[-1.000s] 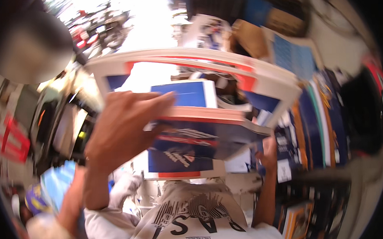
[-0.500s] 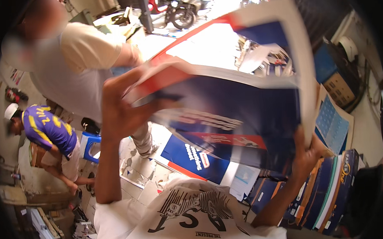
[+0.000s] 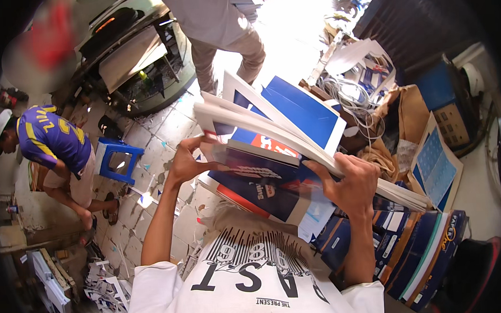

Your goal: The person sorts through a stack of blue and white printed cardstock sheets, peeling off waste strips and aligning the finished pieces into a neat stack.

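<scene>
Between my two hands is a thick sheaf of large printed sheets (image 3: 277, 134), dark blue, red and white, with pale edges toward the far side. My left hand (image 3: 190, 163) grips its left end, thumb on the near side. At the right end my right hand (image 3: 349, 184) is closed around the edge, fingers over the top. The sheaf is tilted and slightly bowed. Just beyond it lies a blue sheet with a white border (image 3: 301, 112). Below the sheaf, close to my body, is another blue and red printed sheet (image 3: 244, 199), partly covered.
Blue boxes (image 3: 417, 255) are stacked at my right. Behind them stand a brown paper wrapping (image 3: 408, 119) and scrap with white cables (image 3: 351, 99). Leftward are a blue stool (image 3: 118, 159), a seated person in purple (image 3: 54, 140) and paper scraps (image 3: 105, 291). Another person (image 3: 222, 29) stands ahead.
The sheets have come down from a raised, spread position to a lower, flatter one, both hands still on them. The standing person appears farther ahead, and my view has shifted.
</scene>
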Available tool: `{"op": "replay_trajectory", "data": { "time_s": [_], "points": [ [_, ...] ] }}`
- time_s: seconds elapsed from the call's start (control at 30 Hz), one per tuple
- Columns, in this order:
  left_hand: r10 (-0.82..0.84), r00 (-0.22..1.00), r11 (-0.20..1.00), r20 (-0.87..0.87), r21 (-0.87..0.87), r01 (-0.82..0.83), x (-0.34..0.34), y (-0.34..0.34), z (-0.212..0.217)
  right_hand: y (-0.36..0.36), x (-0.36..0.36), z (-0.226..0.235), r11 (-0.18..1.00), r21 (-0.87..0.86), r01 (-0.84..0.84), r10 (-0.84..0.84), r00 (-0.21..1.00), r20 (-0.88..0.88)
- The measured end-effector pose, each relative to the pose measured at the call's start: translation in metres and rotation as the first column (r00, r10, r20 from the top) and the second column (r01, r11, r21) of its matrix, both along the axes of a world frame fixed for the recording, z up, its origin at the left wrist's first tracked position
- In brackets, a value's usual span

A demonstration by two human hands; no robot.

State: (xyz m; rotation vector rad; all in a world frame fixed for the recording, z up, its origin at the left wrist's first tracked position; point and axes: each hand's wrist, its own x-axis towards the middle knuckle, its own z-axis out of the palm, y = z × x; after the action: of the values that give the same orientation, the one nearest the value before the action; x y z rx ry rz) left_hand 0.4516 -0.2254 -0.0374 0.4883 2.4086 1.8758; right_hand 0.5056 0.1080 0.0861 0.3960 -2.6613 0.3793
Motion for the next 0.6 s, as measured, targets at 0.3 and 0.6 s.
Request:
{"op": "replay_trajectory", "data": {
  "time_s": [0.3,0.6],
  "points": [
    [-0.070,0.989,0.908,-0.127,-0.418,0.011,-0.027,-0.030,0.028,-0.028,-0.030,0.011,0.998,0.025,-0.065,0.059,0.978,0.201],
    [-0.375,0.854,0.656,-0.360,-0.754,-0.030,-0.016,0.070,0.113,-0.036,-0.041,0.034,0.975,0.053,-0.218,0.179,0.898,0.402]
  ]
}}
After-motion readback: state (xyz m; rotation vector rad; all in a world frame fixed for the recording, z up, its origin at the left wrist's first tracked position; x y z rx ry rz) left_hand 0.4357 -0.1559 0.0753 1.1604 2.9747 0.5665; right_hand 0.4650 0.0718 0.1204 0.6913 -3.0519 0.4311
